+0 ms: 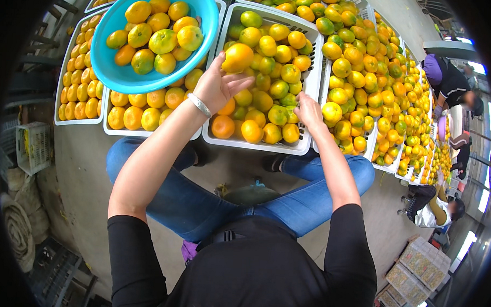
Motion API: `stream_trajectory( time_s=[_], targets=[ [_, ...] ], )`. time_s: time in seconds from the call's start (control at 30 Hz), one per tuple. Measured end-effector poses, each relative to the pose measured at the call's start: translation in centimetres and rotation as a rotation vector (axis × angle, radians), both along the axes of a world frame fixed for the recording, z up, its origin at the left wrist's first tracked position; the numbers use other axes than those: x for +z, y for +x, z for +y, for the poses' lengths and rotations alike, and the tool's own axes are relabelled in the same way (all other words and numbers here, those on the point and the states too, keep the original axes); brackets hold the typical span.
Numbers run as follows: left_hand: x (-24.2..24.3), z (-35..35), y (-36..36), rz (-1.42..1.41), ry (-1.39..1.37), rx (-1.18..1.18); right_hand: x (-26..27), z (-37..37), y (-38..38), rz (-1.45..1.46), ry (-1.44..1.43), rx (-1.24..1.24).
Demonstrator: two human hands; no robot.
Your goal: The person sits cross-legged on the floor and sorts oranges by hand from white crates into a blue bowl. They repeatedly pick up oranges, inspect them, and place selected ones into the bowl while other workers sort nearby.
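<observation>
A white plastic crate (257,145) of loose yellow, orange and green citrus fruit stands before me. My left hand (219,82), with a pale bangle at the wrist, is over its left side, palm up and fingers spread; an orange citrus fruit (238,58) is right at its thumb tip. Whether the fingers bear it, I cannot tell. My right hand (308,110) reaches to the crate's right side, fingers bent down against green-yellow fruit (288,100); whether it grips one is hidden. A turquoise basin (150,85) with several citrus fruits rests at the upper left, on a crate of fruit.
A crate of neatly rowed fruit (81,81) stands far left. Heaped crates (353,84) run off to the right, where co-workers (451,79) are at work. Stacked boxes (420,269) stand lower right; an empty-looking white crate (32,148) is on the left floor.
</observation>
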State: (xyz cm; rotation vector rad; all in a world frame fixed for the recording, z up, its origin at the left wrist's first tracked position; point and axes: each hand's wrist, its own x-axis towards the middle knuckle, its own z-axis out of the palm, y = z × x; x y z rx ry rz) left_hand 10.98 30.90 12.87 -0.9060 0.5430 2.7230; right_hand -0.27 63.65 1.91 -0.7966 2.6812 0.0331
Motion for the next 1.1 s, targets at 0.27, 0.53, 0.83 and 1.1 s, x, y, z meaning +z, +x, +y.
stream_trajectory(
  time_s=[0.27,0.53,0.83,1.1],
  targets=[
    [0.7,0.7,0.2,-0.069,-0.272,-0.065,0.1,0.6,8.0,-0.045,0.197,0.035],
    [-0.7,2.2,1.4,-0.039,-0.321,-0.236,7.2,1.3,2.9,-0.701,-0.683,-0.669],
    [0.3,4.2,2.3,0.006,0.054,-0.217,0.4,-2.0,4.6,-0.164,-0.129,0.131],
    [0.2,4.1,2.3,-0.064,-0.027,-0.121,2.6,0.1,0.7,-1.416,-1.245,-0.697]
  ],
)
